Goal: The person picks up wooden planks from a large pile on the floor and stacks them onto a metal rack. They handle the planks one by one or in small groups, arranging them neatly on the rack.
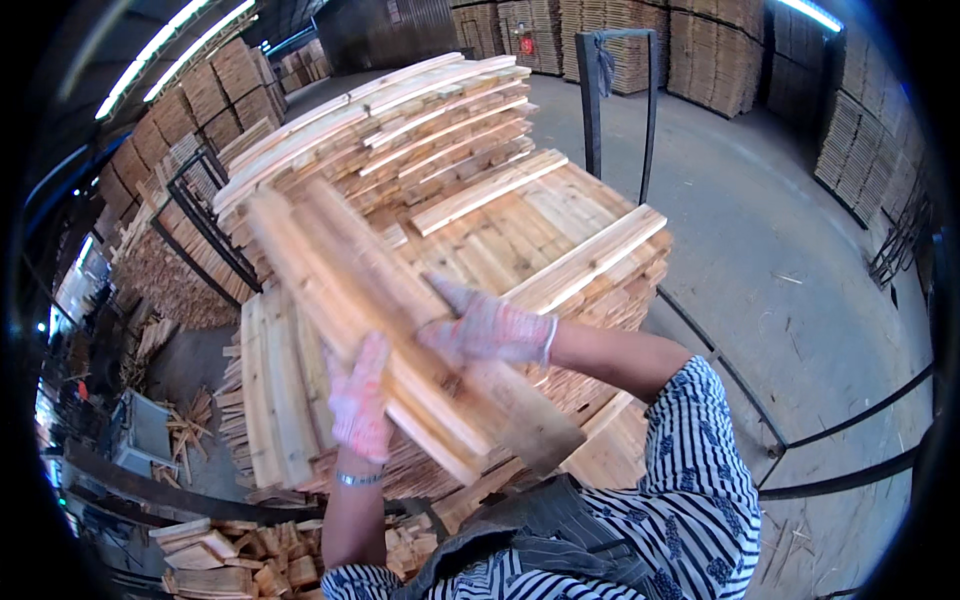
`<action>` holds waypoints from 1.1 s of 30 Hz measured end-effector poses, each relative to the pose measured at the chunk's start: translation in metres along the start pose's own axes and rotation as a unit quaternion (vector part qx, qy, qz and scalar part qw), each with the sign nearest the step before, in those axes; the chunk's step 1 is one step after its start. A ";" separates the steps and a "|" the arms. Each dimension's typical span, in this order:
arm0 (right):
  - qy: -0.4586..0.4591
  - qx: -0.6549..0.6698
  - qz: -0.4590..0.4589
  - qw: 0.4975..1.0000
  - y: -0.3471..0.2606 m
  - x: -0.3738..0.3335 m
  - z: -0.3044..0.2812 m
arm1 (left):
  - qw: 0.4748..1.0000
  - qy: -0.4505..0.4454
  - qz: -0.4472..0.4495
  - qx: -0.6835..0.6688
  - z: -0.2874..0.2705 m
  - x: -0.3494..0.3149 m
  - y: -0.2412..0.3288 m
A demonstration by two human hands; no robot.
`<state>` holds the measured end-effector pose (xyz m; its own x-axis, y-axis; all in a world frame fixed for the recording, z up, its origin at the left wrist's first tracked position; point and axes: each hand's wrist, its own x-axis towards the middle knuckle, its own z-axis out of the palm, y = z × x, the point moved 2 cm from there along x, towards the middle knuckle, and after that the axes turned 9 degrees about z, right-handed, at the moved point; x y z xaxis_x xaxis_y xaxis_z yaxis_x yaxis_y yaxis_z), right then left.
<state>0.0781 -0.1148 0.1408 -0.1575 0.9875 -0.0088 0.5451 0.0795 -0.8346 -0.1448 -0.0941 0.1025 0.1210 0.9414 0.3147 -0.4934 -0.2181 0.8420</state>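
Smeared by motion, a few wooden boards [340,300] slant across in front of me, held above the stacked lumber. My left hand [362,400], in a pinkish knit glove, grips their left edge, its thumb lying over the top. From the right, my gloved right hand [490,325] clasps the right-hand board [385,260], which lies at a slightly different angle from the others. The fingertips under the boards are hidden. Beneath is a stack of planks [480,250] with narrow strips [595,258] laid across its top.
A taller pile of boards [440,120] stands behind. Loose offcuts [270,560] fill the space below at left. A dark metal frame post [592,110] rises at the far right, and a metal rail [840,475] curves at right. Bundled lumber stacks [715,60] line the back.
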 end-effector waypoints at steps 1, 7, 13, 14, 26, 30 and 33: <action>0.034 -0.029 -0.062 0.997 0.040 0.020 -0.028 | 0.999 -0.029 -0.005 -0.017 0.022 0.024 -0.023; -0.009 0.325 0.015 0.945 0.131 0.076 -0.177 | 0.991 -0.094 -0.066 0.074 0.099 0.137 -0.116; 0.153 -0.243 0.195 0.938 0.254 0.086 -0.237 | 0.971 -0.053 -0.150 0.180 0.119 0.141 -0.123; 0.193 -0.302 0.182 0.916 0.265 0.087 -0.230 | 0.958 -0.041 -0.150 0.239 0.116 0.141 -0.122; 0.126 -0.310 0.249 0.909 0.175 0.153 -0.115 | 0.826 -0.004 -0.096 0.556 0.049 0.163 -0.144; 0.132 -0.325 0.257 0.901 0.187 0.154 -0.120 | 0.819 -0.023 -0.039 0.572 0.029 0.162 -0.083; 0.117 -0.311 0.266 0.905 0.177 0.147 -0.124 | 0.634 -0.020 -0.089 0.768 -0.002 0.153 -0.064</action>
<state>0.2532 0.0611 0.0602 0.4029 0.9043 -0.1413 0.8620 -0.4268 -0.2734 -0.0965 0.0649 0.0958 0.0948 0.9855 0.1405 0.9478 -0.1325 0.2900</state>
